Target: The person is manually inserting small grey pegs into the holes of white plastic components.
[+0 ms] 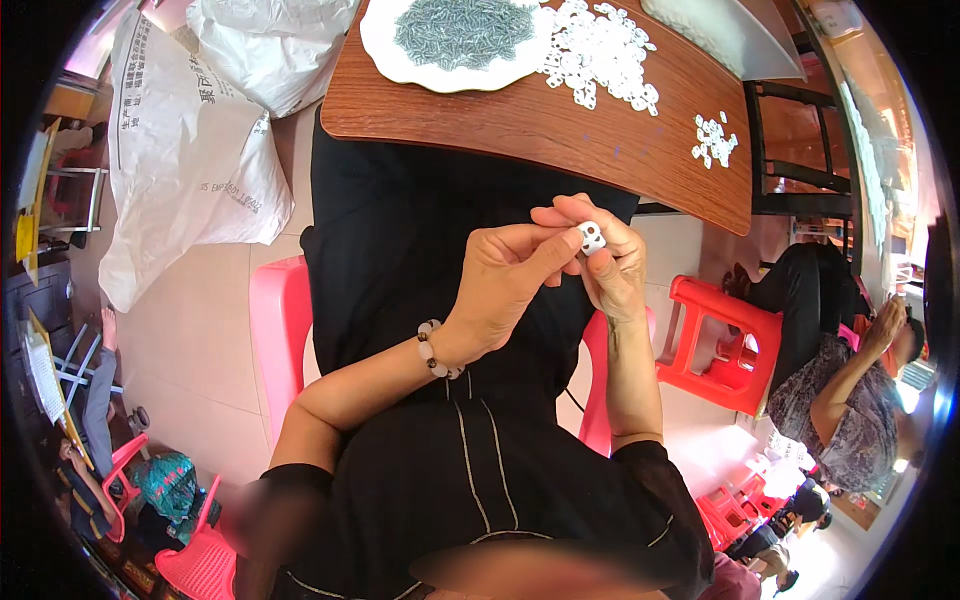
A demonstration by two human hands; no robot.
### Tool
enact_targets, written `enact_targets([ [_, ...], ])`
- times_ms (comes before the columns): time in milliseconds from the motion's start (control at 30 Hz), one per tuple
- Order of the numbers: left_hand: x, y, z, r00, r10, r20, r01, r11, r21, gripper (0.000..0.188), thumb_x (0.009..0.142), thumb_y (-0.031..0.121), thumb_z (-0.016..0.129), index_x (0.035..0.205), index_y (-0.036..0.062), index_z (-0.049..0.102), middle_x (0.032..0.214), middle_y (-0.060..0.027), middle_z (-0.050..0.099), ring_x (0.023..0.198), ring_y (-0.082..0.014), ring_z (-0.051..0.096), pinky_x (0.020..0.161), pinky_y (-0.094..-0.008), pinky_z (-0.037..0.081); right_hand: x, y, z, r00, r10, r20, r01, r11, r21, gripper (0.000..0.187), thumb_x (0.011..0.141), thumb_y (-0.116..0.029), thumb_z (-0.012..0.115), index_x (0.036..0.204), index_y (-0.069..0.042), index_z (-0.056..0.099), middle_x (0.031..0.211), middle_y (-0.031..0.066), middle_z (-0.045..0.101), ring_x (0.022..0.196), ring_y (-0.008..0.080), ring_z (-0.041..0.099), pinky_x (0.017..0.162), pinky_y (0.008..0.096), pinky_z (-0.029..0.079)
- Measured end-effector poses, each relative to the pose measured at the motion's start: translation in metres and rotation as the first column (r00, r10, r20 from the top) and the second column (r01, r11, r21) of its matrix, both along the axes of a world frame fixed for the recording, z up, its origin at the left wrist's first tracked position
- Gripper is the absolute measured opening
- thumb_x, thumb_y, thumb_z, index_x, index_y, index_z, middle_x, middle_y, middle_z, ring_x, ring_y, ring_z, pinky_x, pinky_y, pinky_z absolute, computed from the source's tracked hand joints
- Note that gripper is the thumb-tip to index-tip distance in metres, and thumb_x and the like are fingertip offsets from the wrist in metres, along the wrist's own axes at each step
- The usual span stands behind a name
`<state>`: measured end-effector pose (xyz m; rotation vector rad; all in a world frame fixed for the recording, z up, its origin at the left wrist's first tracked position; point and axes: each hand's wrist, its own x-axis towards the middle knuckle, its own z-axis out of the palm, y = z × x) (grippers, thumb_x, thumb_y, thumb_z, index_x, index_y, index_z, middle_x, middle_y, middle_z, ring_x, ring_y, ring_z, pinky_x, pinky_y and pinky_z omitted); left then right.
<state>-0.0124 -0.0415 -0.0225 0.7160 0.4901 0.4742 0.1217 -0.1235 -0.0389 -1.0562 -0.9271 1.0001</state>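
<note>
Between both hands, above my lap, is a small white plastic piece [592, 238] with dark round holes. My left hand [505, 280], with a beaded bracelet at the wrist, pinches it from the left side. From the right, the fingers and thumb of my right hand [618, 262] close around the same piece. Beyond my hands, a pile of small white pieces [600, 55] lies on the brown table [440, 120]. To its left a white scalloped plate [385, 62] holds many small grey screw-like pieces [465, 32]. A smaller group of white pieces [714, 140] lies near the table's right end.
Large white sacks [185, 170] stand on the floor at the left. On the right are a red plastic stool [718, 345] and a seated person [845, 400]. A white container [715, 30] is at the table's far right. Other people sit farther back on both sides.
</note>
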Motion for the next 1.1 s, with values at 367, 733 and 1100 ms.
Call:
enact_targets([
  [367, 0.000, -0.005, -0.002, 1.000, 0.014, 0.019, -0.013, 0.998, -0.059, 0.015, 0.087, 0.014, 0.067, 0.088, 0.0003, 0.071, 0.072, -0.0011, 0.065, 0.061, -0.0036, 0.051, 0.058, -0.0185, 0.040, -0.005, 0.003, -0.003, 0.995, -0.068, -0.077, 0.075, 0.993, 0.089, 0.046, 0.085, -0.037, 0.067, 0.104, 0.005, 0.066, 0.102, 0.0184, 0.064, 0.090, 0.0210, 0.062, 0.076, 0.0299, 0.051],
  [733, 0.002, -0.011, -0.001, 0.996, 0.058, 0.063, -0.046, 0.983, -0.179, 0.014, 0.087, 0.013, 0.067, 0.088, 0.0006, 0.071, 0.070, -0.0002, 0.062, 0.062, -0.0049, 0.050, 0.057, -0.0196, 0.038, -0.012, 0.003, -0.004, 0.989, -0.121, -0.088, 0.131, 0.984, 0.120, 0.040, 0.087, -0.032, 0.066, 0.102, 0.005, 0.065, 0.101, 0.0210, 0.062, 0.077, 0.0185, 0.060, 0.067, 0.0271, 0.050],
  [1100, 0.004, -0.021, 0.004, 0.990, 0.105, 0.094, -0.055, 0.903, -0.427, 0.014, 0.088, 0.011, 0.065, 0.077, 0.0026, 0.067, 0.069, -0.0001, 0.060, 0.062, -0.0066, 0.050, 0.059, -0.0214, 0.041, -0.017, 0.003, -0.007, 0.980, -0.190, -0.054, 0.196, 0.967, 0.160, 0.037, 0.089, -0.030, 0.064, 0.097, 0.006, 0.066, 0.093, 0.0170, 0.064, 0.079, 0.0169, 0.062, 0.069, 0.0250, 0.050],
])
